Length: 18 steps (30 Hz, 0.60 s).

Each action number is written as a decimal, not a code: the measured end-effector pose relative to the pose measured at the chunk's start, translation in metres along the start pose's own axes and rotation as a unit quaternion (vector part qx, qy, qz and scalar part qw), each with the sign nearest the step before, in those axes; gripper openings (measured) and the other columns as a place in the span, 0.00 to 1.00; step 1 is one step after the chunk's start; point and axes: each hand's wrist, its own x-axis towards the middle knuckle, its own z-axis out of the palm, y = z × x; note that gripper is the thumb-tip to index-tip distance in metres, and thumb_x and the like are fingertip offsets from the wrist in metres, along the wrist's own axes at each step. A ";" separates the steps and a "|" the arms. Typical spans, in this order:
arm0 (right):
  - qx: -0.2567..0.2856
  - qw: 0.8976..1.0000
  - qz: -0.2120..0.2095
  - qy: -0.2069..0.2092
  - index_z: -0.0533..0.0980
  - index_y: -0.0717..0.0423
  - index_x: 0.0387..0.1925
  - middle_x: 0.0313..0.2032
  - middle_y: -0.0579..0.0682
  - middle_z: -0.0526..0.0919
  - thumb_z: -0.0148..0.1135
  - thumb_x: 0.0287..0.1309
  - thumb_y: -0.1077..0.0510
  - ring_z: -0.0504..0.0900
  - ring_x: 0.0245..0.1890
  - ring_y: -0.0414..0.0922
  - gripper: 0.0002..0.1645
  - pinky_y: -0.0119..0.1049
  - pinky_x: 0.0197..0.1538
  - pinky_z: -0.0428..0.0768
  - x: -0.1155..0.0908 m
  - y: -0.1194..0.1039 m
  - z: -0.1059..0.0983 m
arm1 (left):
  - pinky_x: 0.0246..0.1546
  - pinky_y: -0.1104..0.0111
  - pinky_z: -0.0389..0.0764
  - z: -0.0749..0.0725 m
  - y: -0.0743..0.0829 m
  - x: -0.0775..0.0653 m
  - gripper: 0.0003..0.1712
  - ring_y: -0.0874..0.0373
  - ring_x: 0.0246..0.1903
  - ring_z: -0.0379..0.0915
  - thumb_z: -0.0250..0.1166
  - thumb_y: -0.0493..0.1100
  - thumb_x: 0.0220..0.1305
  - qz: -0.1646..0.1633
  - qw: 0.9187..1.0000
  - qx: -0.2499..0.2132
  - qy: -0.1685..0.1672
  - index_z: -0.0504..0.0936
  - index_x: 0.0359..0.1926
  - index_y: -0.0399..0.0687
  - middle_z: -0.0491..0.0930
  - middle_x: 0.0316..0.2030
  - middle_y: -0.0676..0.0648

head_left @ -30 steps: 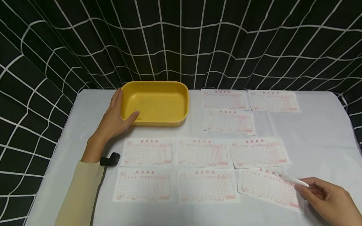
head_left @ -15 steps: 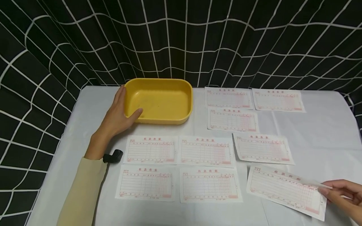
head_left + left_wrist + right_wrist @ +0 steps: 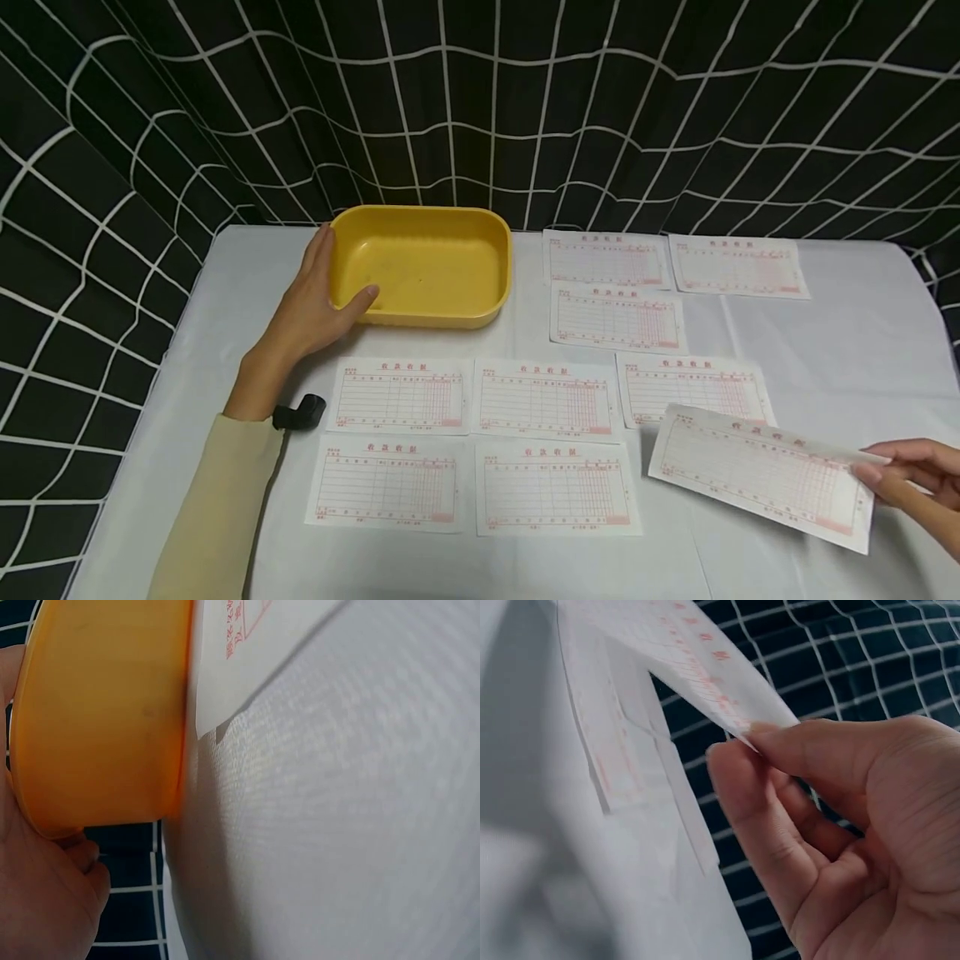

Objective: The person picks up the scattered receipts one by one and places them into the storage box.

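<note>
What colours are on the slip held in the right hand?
White, printed in red; the slip shows best in the head view.

Yellow basin [image 3: 427, 282]: smooth plastic, softly glossy inside
Near-right slip [image 3: 765, 475]: thin paper, matt, smooth
Flat slips [image 3: 555, 490]: the same matt paper
White table covering [image 3: 847, 350]: cloth, finely woven, matt, lightly creased
Black gridded backdrop [image 3: 517, 98]: cloth, matt, soft folds
Beige sleeve [image 3: 217, 508]: matt cloth
Black wrist piece [image 3: 306, 412]: probably plastic, seen small

Head feed: red-printed rectangular white paper slip [image 3: 765, 475] held above the white tablecloth [image 3: 570, 571].
I see the right hand [image 3: 918, 498] pinching its upper right corner; the left hand [image 3: 309, 304] grips a yellow round-cornered tray [image 3: 420, 319]; eight similar slips [image 3: 397, 396] lie flat.
</note>
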 end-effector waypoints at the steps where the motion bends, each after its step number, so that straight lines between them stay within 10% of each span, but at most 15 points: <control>1: 0.017 1.000 -0.010 -0.005 0.82 0.31 0.38 0.26 0.31 0.86 0.59 0.65 0.81 0.86 0.25 0.26 0.35 0.20 0.29 0.83 0.004 -0.002 0.001 | 0.78 0.38 0.62 0.000 0.000 0.000 0.61 0.36 0.81 0.55 0.62 0.65 0.70 0.001 1.000 0.001 0.000 0.36 0.87 0.49 0.37 0.87 0.46; 18: -0.002 0.999 -0.018 -0.032 0.81 0.47 0.48 0.38 0.33 0.85 0.64 0.71 0.67 0.87 0.33 0.28 0.13 0.23 0.36 0.86 0.066 -0.052 0.054 | 0.78 0.38 0.62 0.001 0.002 -0.001 0.61 0.35 0.82 0.53 0.61 0.66 0.70 0.000 1.000 0.016 0.006 0.36 0.87 0.46 0.37 0.87 0.43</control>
